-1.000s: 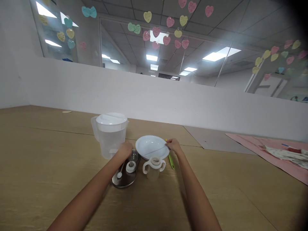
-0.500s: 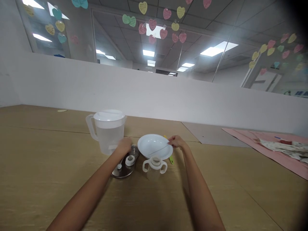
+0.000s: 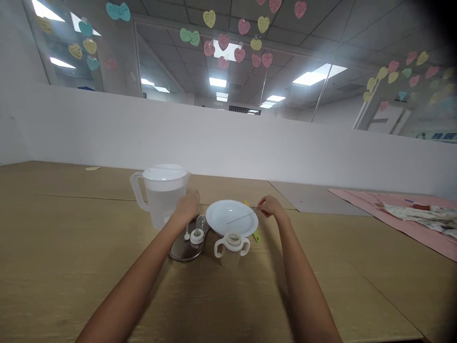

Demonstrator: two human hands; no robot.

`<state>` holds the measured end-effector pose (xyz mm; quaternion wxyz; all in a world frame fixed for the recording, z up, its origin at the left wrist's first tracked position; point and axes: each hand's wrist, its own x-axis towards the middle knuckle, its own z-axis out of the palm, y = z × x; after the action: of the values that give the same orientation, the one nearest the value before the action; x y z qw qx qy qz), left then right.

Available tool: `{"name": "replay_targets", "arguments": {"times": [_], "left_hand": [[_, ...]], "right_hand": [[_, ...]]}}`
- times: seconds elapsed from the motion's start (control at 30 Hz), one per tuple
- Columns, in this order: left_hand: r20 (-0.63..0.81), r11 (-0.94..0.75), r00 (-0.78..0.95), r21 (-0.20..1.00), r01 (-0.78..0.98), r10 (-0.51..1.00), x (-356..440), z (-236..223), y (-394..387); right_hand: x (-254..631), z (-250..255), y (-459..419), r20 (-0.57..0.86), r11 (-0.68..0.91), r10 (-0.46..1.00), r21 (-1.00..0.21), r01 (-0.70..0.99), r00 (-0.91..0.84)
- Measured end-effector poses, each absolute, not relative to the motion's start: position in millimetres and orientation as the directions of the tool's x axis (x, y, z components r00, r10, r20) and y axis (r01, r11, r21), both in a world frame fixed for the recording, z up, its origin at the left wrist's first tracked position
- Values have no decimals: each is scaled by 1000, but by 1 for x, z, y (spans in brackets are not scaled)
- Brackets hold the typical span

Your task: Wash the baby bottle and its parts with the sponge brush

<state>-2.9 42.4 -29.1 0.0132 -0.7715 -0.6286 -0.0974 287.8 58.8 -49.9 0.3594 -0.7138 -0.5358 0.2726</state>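
My right hand (image 3: pixel 270 206) pinches one end of a thin wire-like rod (image 3: pixel 243 218). The rod slants down leftward over a white bowl (image 3: pixel 218 209). My left hand (image 3: pixel 188 208) is closed beside the pitcher, above the far end of a metal tray (image 3: pixel 183 252); its fingertips are mostly hidden. On the tray are a white bottle collar (image 3: pixel 197 237), a clear dome cap (image 3: pixel 202 222) and a small white-ended piece (image 3: pixel 186 236). A clear baby bottle with two white handles (image 3: pixel 233 242) stands uncapped before the bowl.
A lidded translucent pitcher (image 3: pixel 164 197) stands behind the tray at left. A green and yellow tool (image 3: pixel 256 236) lies partly hidden by the bowl. A pink cloth (image 3: pixel 357 197) with crumpled fabric (image 3: pixel 410 214) lies at right. A white wall (image 3: pixel 228 143) borders the table's back.
My right hand has moved slightly right and away from the bowl's rim, drawing the rod along. My left hand has risen a little. The view has shifted slightly.
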Motion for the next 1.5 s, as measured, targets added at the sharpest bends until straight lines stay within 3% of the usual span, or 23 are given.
{"name": "replay_targets", "arguments": {"times": [0.2,0.3,0.4,0.5,0.6,0.7,0.77,0.87,1.0,1.1,1.17,1.33,1.5], "left_hand": [[463,-350,257,125,929,848,3,-8,34],[560,-509,285,295,809,778,9,-8,34],[586,-648,321,518,558,744,17,-12,37],[566,-663,350,682,309,746,24,-19,41],[529,-613,365,772,170,766,28,-24,45],[504,-577,346,803,149,792,29,-26,48],[491,-557,327,818,147,807,30,-27,49],[462,-516,311,849,116,831,30,-26,48],[449,-486,320,873,44,834,31,-22,41],[456,-485,344,874,-2,821,33,-19,36],[451,-474,345,880,-20,823,33,-18,35],[444,-459,319,888,-34,837,32,-16,36],[437,-457,294,890,-2,850,30,-16,39]], "right_hand": [[263,-26,47,206,45,955,-811,584,212],[241,-23,47,236,128,963,-825,550,130],[219,-31,50,228,175,973,-835,521,38],[204,-45,56,207,185,978,-827,531,-20],[199,-46,56,245,206,970,-807,553,-4],[201,-28,43,426,293,896,-777,557,123],[202,-9,25,697,459,640,-684,567,323],[195,11,-4,809,616,356,-580,533,468],[179,9,-20,934,695,209,-351,627,291],[174,-2,-15,995,636,68,-101,765,75],[175,-6,-10,1000,575,-1,-11,818,14],[184,-3,-8,996,456,-57,90,885,-72],[186,1,-8,1000,524,20,-18,851,9]]}}
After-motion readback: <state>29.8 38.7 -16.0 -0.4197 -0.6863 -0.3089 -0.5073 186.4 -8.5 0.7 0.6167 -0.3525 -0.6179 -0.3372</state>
